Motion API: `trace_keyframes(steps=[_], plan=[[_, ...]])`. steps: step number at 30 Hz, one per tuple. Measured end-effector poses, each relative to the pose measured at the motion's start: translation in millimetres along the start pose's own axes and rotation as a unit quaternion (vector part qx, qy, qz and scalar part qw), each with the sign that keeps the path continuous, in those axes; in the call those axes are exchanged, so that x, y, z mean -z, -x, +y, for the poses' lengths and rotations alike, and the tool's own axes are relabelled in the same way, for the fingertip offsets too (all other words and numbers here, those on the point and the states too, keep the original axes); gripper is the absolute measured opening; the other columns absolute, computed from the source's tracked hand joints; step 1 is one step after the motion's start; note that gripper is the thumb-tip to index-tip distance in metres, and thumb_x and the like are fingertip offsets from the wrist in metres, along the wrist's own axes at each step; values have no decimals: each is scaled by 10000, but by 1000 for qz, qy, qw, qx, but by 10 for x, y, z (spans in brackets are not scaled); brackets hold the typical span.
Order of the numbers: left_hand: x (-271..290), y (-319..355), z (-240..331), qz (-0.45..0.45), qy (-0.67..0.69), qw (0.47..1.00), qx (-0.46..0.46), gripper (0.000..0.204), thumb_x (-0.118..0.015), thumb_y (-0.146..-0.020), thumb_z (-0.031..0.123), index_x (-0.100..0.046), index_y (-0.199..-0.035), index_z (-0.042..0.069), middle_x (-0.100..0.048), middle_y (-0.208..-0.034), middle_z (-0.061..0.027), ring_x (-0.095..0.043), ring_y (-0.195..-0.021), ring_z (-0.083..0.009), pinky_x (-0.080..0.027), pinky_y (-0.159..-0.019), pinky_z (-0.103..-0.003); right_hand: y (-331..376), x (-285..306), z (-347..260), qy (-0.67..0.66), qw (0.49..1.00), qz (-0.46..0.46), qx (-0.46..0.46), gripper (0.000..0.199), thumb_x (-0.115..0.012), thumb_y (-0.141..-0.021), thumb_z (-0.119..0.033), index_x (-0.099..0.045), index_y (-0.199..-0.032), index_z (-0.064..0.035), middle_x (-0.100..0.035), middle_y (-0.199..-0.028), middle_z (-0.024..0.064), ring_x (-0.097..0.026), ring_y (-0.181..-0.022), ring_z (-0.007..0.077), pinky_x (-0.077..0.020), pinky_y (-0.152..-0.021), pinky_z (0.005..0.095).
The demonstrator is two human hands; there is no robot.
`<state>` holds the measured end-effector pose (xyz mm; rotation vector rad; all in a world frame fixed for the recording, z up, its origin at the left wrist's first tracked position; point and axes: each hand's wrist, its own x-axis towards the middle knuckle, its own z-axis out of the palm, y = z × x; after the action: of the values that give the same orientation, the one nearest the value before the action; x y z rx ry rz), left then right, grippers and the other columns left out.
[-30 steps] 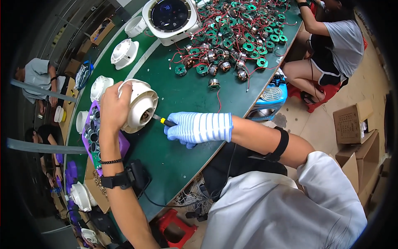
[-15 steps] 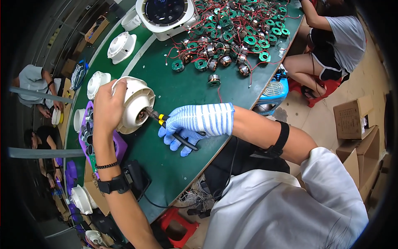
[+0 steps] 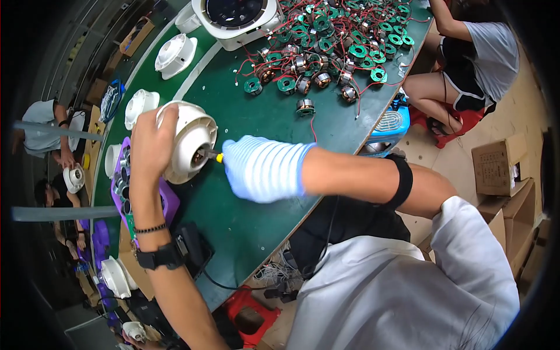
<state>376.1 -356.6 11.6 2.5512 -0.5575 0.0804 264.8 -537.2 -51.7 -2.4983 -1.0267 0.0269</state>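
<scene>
Both hands work at the green tabletop [image 3: 256,192]: the bare left hand [image 3: 153,146] clasps a white fan housing [image 3: 189,140], the gloved right hand [image 3: 262,169] grasps a yellow-tipped screwdriver [image 3: 213,156] poking into its centre.

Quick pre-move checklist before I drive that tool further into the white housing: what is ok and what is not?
1. Housing held: ok. The left hand grips the white round housing from its far side, over the green table.
2. Tool in hand: ok. The gloved right hand holds the yellow-collared tool.
3. Tip in the opening: ok, it points into the centre hole.
4. Tip seated on a fastener: cannot tell, hidden inside.
5. Clutter nearby: not ok, the purple tray of parts sits right under the housing.
6. Loose motor coils: ok, well away at the table's far end.
</scene>
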Motion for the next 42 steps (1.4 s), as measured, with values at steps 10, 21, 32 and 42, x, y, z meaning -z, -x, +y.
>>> trace_keyframes(steps=[10, 21, 32, 42], plan=[[1, -146, -20, -6, -25, 999, 37, 459, -601, -895, 398, -749, -979, -28, -722, -875, -249, -705, -816, -330, -515, -770, -402, -134, -526, -185, -959, 253, -32, -119, 325, -528, -1033, -216, -442, -727, -152, -414, -602, -43, -379, -465, 87, -344, -433, 257], [-36, -158, 56, -2, -49, 998, 49, 459, -584, -902, 389, -746, -989, -32, -728, -895, -239, -706, -834, -332, -515, -782, -406, -117, -303, -205, -254, 909, 108, -311, 269, -567, -929, -221, -578, -1010, 34, -687, -846, 271, -690, -741, 431, -569, -662, 491], [36, 1, -115, -16, 16, 1000, 6, 445, -565, -932, 362, -719, -992, -51, -708, -835, -206, -667, -780, -265, -500, -757, -380, 140, -406, -95, -802, 512, 36, -306, 194, -617, -991, -221, -613, -1097, -59, -669, -851, 52, -679, -726, 181, -615, -667, 383], [128, 147, -281, -12, 153, 988, 8, 393, -516, -1025, 270, -717, -1082, -63, -716, -901, -62, -632, -781, -111, -500, -720, -271, -18, -434, -57, -755, 619, -38, -214, 203, -593, -985, -191, -650, -983, 4, -713, -898, 106, -721, -765, 226, -619, -624, 386]])
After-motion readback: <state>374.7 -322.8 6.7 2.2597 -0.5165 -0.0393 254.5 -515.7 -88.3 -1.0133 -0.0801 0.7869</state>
